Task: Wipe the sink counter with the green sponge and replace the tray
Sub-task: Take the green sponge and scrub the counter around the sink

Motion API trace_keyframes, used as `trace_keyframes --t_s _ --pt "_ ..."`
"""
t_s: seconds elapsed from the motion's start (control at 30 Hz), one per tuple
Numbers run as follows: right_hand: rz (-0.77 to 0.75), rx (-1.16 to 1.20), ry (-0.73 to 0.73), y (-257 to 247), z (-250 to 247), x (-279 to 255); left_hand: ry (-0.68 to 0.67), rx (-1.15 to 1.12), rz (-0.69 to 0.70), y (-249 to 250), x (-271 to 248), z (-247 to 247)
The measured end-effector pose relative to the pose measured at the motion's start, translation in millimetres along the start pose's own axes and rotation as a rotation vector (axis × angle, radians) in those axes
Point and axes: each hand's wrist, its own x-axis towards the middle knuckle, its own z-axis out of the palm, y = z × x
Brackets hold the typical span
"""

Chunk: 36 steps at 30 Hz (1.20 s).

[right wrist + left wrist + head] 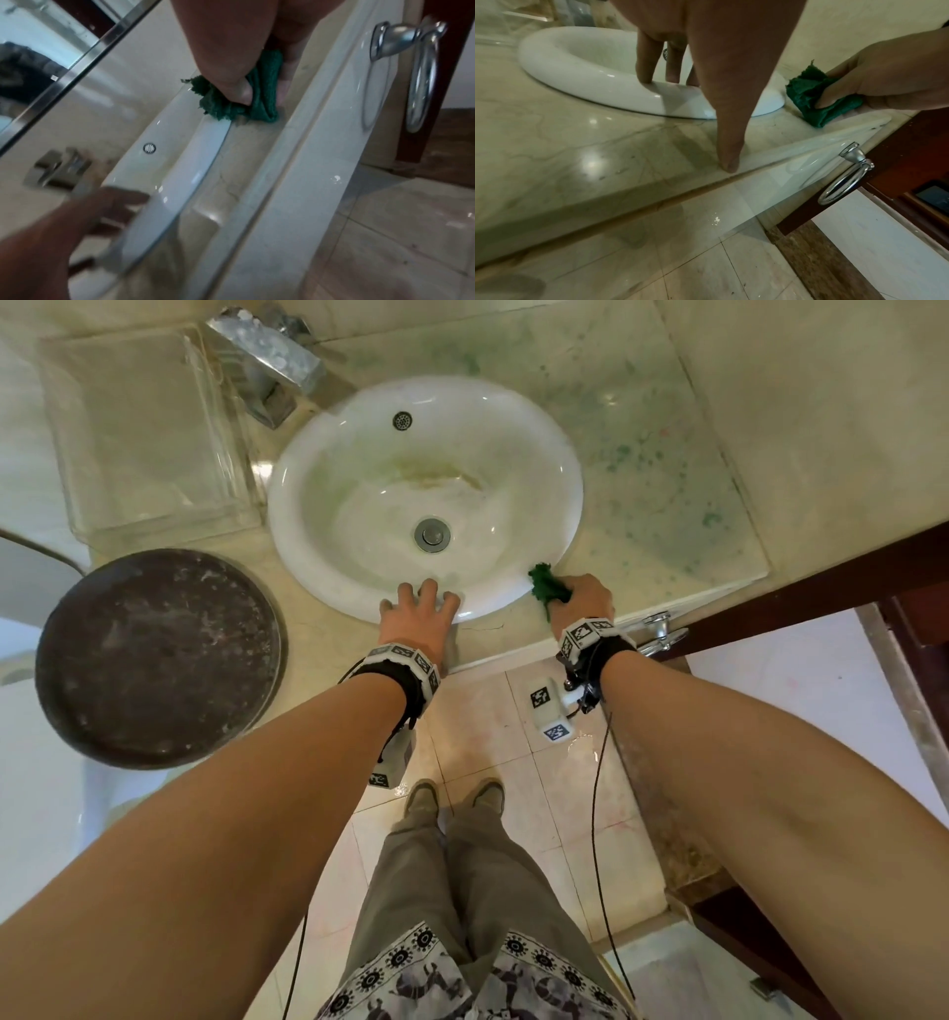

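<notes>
Marble counter (662,454): round tray (154,654), clear tray (138,433).

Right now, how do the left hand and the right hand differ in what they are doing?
The left hand is spread, fingers resting on the sink rim; the right hand curls round the green sponge. The left hand holds nothing; the right hand presses the sponge onto the counter. Both stay near the counter's front edge.

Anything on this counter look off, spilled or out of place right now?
Yes. Green speckled stains cover the counter right of the sink, unwiped. The round dark tray overhangs the counter's front-left edge. The right hand holds the green sponge at the sink rim.
</notes>
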Motion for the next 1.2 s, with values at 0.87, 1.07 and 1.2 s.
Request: trace_keyframes --t_s 0.87,1.07,1.2 --pt "-0.265 -0.25 -0.042 83 -62 62 -0.011 -0.074 -0.151 94 47 -23" --pt "-0.295 -0.223 -0.089 89 -49 64 -0.007 -0.077 -0.151 90 48 -24" --pt "-0.37 -0.203 -0.144 80 -41 60 -0.011 -0.064 -0.157 91 48 -23"
